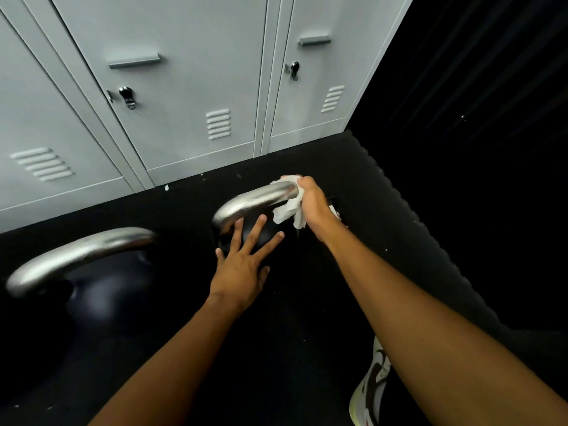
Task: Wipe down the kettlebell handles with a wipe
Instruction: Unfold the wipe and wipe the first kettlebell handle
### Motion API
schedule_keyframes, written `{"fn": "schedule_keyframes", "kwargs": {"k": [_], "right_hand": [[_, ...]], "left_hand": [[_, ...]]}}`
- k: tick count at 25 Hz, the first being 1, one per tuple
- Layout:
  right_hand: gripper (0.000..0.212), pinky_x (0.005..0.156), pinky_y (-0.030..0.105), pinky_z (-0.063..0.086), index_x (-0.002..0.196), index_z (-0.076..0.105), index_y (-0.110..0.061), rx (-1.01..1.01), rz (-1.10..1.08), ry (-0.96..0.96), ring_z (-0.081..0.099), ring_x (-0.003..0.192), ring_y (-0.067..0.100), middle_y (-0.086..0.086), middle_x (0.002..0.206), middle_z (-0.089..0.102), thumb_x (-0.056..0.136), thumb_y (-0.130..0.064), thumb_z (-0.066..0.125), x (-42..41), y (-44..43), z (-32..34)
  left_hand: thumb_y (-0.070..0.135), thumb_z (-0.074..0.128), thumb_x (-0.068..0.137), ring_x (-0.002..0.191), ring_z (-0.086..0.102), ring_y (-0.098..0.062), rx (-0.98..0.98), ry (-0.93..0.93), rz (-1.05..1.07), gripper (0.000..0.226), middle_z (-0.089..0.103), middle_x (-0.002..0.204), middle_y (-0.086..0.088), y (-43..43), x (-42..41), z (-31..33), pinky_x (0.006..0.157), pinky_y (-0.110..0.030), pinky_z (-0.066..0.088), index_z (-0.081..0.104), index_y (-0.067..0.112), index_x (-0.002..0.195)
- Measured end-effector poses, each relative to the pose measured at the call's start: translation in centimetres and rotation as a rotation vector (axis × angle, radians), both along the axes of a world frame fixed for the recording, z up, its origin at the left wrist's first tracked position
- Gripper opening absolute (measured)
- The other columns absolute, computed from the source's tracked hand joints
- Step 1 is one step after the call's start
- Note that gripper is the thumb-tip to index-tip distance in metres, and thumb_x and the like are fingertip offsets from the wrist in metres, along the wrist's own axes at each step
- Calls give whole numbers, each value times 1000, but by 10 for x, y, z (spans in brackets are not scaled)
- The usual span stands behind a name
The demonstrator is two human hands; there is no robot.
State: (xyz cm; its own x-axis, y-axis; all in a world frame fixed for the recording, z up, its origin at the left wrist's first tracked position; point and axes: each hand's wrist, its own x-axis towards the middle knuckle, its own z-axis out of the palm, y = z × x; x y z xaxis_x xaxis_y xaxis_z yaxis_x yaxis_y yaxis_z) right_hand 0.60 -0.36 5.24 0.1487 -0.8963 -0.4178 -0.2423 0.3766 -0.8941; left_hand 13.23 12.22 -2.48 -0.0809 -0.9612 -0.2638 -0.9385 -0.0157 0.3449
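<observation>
At 5 o'clock, nearest you, the toe of a white patterned shoe stands on the black floor mat. Your 2 bare forearms reach forward from the bottom edge.

Your left hand lies flat near the centre, fingers straight and spread. It presses on the black body of the kettlebell and holds nothing.

Just beyond, at about 1 o'clock from that hand, your right hand is curled round a crumpled white wipe. It clamps the wipe on the right end of the kettlebell's steel handle. Loose folds of the wipe hang below the fist.

The handle arches over the body, its long axis running from 8 o'clock to 2 o'clock. Your grip sits at the 2 o'clock end, so the bare length lies toward 8 o'clock from the wipe, down toward your left hand. In my judgement the coming stroke should slide along that axis toward 8 o'clock while the left hand steadies the body.

A second kettlebell handle shows at 9 o'clock of the frame. It is well apart from the wipe and nearer your left hand than your right. Its dark body is hard to make out against the mat.

Farthest, from 10 to 1 o'clock, stands a row of grey lockers with latches and vents. Beyond the mat at 3 o'clock all is dark.
</observation>
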Motion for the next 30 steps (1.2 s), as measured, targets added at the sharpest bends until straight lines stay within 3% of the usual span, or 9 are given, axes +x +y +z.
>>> {"fn": "schedule_keyframes", "kwargs": {"k": [3,5,8,12,15,17,23,27,30], "right_hand": [[36,73,32,49,130,56,-30,-202,-21,-175,57,75,17,-12,136,58,105,-28,31,-6,33,-16],[32,90,43,46,119,57,-27,-67,-108,-183,59,92,31,-2,138,57,106,-22,28,-14,36,-24],[37,100,39,45,102,65,-16,181,-200,-97,59,118,34,15,120,65,102,-25,29,-14,5,-30],[52,68,8,49,131,59,0,40,-105,-245,61,92,5,7,125,62,103,-16,19,0,-1,-10],[48,101,7,36,144,48,-11,-131,-104,-281,46,128,0,-4,145,49,101,-18,27,1,30,-16],[52,109,17,31,149,41,-19,-116,-109,-263,39,136,6,-4,150,44,99,-24,29,-3,34,-21],[47,76,20,51,129,63,-14,48,-71,-149,62,95,20,13,131,60,95,-34,37,5,-3,1],[40,117,35,30,110,68,-52,-255,-10,-129,44,136,9,-8,142,54,86,-43,38,10,28,-10],[46,101,12,39,130,60,-39,-265,-52,-222,48,128,6,-5,144,50,93,-30,33,4,33,-18]], "left_hand": [[37,52,100,141,-41,-26,-7,0,6,80,-40,153,20,1,0,-1,110,-74,21,-7,60,148],[36,51,100,141,-41,-25,-19,-3,9,78,-40,153,20,1,-1,-2,110,-73,22,-6,59,149],[37,52,99,141,-41,-25,-16,1,7,81,-40,153,21,0,-1,-3,110,-73,22,-8,60,148],[38,52,99,141,-40,-27,2,-18,1,81,-42,152,20,-1,-1,-1,110,-73,21,-10,61,147],[39,50,100,141,-41,-26,22,-10,3,79,-43,152,20,0,-1,0,111,-73,19,-10,61,147],[37,50,100,141,-41,-26,6,-6,5,80,-42,152,20,0,-1,1,111,-73,20,-10,60,147],[37,51,100,141,-41,-27,1,-9,-2,81,-40,153,20,0,0,-1,110,-73,21,-9,61,147],[39,51,100,140,-43,-27,18,-12,-2,81,-42,152,20,-1,0,-1,110,-74,19,-11,61,147],[39,50,100,139,-44,-26,23,-12,0,80,-43,152,20,-2,0,1,111,-73,18,-12,61,146]]}}
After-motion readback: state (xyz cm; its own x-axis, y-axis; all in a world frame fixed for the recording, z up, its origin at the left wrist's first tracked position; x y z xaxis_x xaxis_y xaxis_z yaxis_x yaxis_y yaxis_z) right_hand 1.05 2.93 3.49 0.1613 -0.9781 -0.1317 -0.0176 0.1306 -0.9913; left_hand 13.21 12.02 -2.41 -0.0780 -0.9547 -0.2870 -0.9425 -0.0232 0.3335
